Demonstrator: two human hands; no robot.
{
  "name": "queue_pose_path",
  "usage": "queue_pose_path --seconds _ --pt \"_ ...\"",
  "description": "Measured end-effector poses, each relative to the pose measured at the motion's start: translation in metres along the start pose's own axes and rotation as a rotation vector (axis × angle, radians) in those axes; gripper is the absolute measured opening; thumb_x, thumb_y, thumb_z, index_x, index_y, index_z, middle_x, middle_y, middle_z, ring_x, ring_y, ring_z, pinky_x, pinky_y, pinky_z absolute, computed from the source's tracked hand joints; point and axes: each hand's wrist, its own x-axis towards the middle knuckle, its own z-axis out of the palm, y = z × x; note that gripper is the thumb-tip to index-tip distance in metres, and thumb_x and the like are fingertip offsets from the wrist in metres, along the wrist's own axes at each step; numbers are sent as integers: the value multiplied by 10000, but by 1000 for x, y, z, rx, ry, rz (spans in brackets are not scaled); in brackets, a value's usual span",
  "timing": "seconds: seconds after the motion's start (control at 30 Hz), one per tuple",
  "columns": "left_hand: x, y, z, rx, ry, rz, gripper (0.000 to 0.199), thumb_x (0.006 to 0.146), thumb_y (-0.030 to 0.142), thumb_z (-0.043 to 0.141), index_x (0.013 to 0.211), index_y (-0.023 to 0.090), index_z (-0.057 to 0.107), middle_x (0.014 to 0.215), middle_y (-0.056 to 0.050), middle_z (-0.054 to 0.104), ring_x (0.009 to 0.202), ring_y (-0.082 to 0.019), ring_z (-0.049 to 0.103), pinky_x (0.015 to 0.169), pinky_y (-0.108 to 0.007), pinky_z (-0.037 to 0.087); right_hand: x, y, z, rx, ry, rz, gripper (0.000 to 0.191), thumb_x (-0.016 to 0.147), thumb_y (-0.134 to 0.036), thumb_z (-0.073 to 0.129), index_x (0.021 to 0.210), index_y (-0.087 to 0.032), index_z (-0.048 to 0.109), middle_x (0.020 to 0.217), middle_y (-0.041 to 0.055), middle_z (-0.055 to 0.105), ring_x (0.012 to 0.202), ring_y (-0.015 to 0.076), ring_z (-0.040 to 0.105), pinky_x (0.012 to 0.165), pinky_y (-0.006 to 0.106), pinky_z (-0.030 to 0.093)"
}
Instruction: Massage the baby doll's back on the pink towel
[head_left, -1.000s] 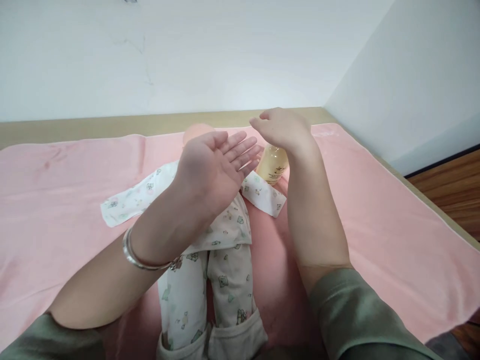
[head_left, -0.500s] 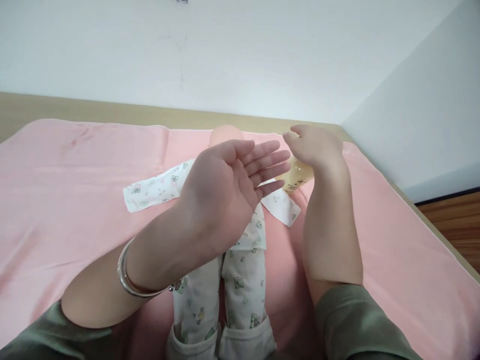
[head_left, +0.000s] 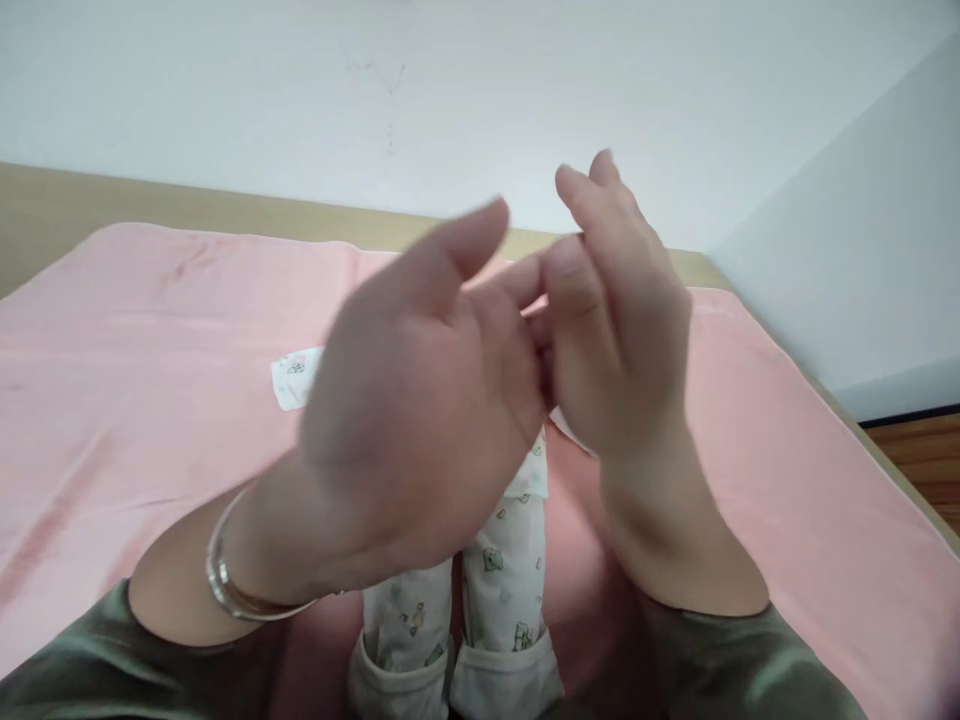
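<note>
My left hand (head_left: 427, 400) is raised with its palm turned toward me and its thumb apart from the stretched fingers. Against its fingers lies my right hand (head_left: 626, 330), its own fingers extended and nothing visible in its grasp. Both hands are slightly blurred. Below them lies a figure in white printed clothes, its trousers (head_left: 504, 570) and a bit of sleeve (head_left: 294, 380) showing. The hands hide its head and most of its top. A silver bracelet (head_left: 219, 575) circles my left wrist.
A pink mat (head_left: 150, 360) with some creases covers the tan surface (head_left: 52, 215) under the figure. Behind it rises a pale wall (head_left: 247, 110). At the far right is a brown wood-grain panel (head_left: 919, 460).
My right hand has turned and come left to meet my left hand's fingers; both hands are nearer to me. The bottle of yellowish liquid, visible earlier beside the right hand, is now hidden.
</note>
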Motion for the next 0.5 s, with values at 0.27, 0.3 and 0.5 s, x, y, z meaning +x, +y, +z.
queue_pose_path --seconds 0.27,0.3,0.5 --pt "-6 18 -10 414 302 197 808 1040 682 -8 1429 396 639 1292 33 755 1548 -314 391 1143 -515 510 -56 -71 6 -43 -284 -107 853 977 -501 605 1640 -76 279 1775 193 132 1652 285 -87 1403 458 19" --pt "-3 14 -9 453 313 269 777 1058 642 -9 1442 417 628 1350 55 732 1570 -298 340 1178 -494 476 -62 -75 6 -35 -329 -72 936 925 -506 671 1659 -100 257 1777 155 158 1648 275 -101 1404 434 34" --pt "5 -12 0 443 374 527 590 1131 410 147 1591 235 472 1570 75 582 1612 -218 293 1274 -299 420 -57 -58 3 359 -310 -29 673 1110 -399 235 1693 -71 164 1792 6 108 1663 167 -46 1413 367 133"
